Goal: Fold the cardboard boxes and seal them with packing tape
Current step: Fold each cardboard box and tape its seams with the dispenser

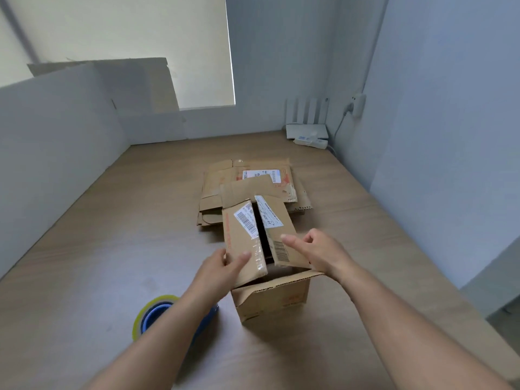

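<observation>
Now my left hand (222, 267) pinches the left flap (242, 235) of the box (277, 299), thumb on top. The right hand (319, 253) lays a straight forefinger on the right flap (277, 220), other fingers curled — whether it grips, I cannot tell. The box stands mid-table (112, 249), flaps apart — tape (150, 315) near left, flat boxes (222, 181) just beyond.

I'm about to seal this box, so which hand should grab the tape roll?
Left, probably. The tape roll lies beside the left forearm, left of the box. The right hand touches the right flap across the box and could hold the flaps down.
</observation>
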### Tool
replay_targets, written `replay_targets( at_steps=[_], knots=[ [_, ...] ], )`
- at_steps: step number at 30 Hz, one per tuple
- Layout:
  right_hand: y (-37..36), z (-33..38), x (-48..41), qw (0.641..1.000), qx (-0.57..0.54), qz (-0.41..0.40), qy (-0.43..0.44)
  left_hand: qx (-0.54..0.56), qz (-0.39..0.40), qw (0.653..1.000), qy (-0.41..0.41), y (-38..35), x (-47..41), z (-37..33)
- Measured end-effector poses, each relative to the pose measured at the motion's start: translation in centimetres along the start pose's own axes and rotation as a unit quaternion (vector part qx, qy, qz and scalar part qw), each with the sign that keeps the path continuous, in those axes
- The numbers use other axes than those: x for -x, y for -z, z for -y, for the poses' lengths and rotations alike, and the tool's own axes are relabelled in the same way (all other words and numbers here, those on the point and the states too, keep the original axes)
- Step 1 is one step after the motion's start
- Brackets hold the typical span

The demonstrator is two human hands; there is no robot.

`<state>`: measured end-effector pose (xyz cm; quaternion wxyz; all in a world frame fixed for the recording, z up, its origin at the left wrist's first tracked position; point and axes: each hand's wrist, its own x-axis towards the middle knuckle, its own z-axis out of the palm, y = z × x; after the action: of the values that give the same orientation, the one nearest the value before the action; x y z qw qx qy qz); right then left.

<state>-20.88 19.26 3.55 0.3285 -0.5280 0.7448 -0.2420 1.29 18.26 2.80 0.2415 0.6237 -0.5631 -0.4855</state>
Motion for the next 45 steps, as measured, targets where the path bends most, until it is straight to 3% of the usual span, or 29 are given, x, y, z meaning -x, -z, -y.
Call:
replay_targets(
  at_steps=[6, 10, 12, 16, 20, 26, 32, 38, 45],
  knots=[
    [-0.7, 2.0, 1.0, 0.984, 0.172, 0.046, -0.014, -0.263, 0.013, 0.965, -0.004, -1.7, 0.2, -1.2],
    [-2.1, 2.8, 2.1, 0.972, 0.228, -0.016, -0.049, -0.37, -0.006, 0.928, -0.039, -2.0, 0.3, -0.9],
    [-2.6, 3.1, 2.5, 0.979, 0.19, -0.064, -0.048, -0.384, -0.032, 0.92, -0.07, -1.7, 0.2, -1.0],
    [-2.3, 2.7, 3.3, 0.974, 0.132, -0.171, -0.061, -0.308, -0.086, 0.941, -0.11, 0.0, 0.1, -0.9],
    [-2.2, 1.8, 4.0, 0.967, 0.139, -0.207, -0.044, -0.183, -0.093, 0.972, -0.115, 1.3, 0.3, -0.4],
    [-0.2, 1.5, 5.1, 0.973, 0.066, -0.221, 0.013, 0.018, -0.004, 1.0, -0.017, 2.2, 2.9, -0.8],
    [2.5, 2.2, 6.6, 0.977, 0.017, -0.173, 0.12, 0.055, -0.031, 0.997, 0.034, 3.1, 6.9, -1.4],
    [3.4, 2.0, 9.0, 0.96, -0.009, -0.144, 0.238, 0.083, -0.199, 0.976, -0.02, 1.3, 12.8, -1.4],
    [1.0, 3.3, 12.2, 0.939, -0.077, -0.015, 0.335, 0.063, -0.39, 0.918, -0.013, 0.6, 22.9, 1.3]
  ],
)
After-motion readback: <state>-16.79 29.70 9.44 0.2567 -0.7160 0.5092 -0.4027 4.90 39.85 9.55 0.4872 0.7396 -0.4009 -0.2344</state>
